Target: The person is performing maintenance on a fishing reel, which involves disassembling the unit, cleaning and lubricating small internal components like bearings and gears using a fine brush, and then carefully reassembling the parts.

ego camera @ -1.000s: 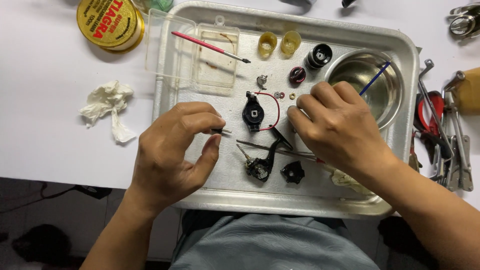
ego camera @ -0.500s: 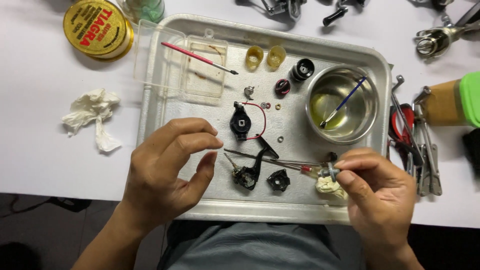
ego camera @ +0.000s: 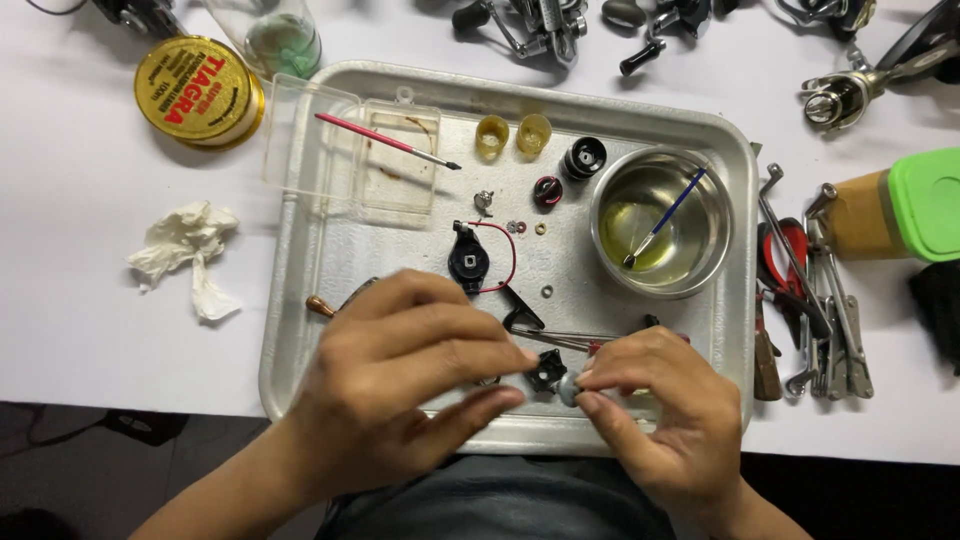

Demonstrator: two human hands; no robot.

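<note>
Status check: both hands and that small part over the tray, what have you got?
Left hand and right hand pinch small grey part above metal tray. Black part alongside. Nothing blocking.

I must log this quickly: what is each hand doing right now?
Left hand: fingers pinched at a small black part.
Right hand: pinching a small grey round part.

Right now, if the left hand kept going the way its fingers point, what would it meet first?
Probably the right hand: the left hand points rightward at it, with only a small black part between their fingertips.
</note>
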